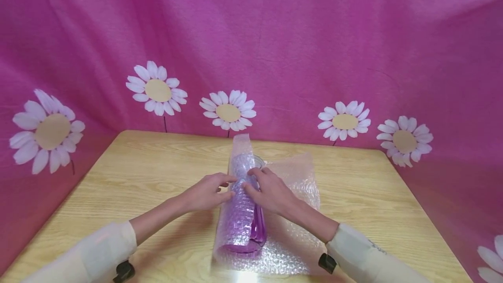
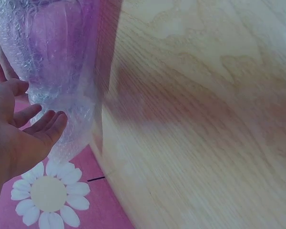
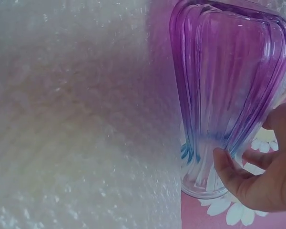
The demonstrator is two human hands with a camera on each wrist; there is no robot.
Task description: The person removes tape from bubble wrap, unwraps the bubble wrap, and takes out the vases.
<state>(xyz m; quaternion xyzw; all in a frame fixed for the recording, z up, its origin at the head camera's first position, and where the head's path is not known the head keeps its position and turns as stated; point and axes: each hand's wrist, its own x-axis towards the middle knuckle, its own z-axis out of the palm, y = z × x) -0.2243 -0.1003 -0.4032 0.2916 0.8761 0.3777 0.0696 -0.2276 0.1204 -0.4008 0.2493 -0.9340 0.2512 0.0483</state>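
Note:
A purple fluted glass vase point(image 3: 229, 71), bluish toward its narrow part and clear at the rim, lies on its side with its wide base toward me. A flap of bubble wrap point(image 1: 239, 213) covers its left and upper side; the right side stays bare in the right wrist view. My left hand point(image 1: 210, 192) is at the left of the wrapped vase, fingers loosely extended and tips at the plastic. With curved fingers, my right hand point(image 1: 273, 189) holds the vase's narrow part from above, thumb and fingertips at the flap's edge.
More bubble wrap point(image 1: 298, 239) spreads flat to the right of the vase on the light wooden table point(image 1: 157, 160). Pink cloth point(image 1: 275, 34) printed with white daisies hangs around the table's back and sides.

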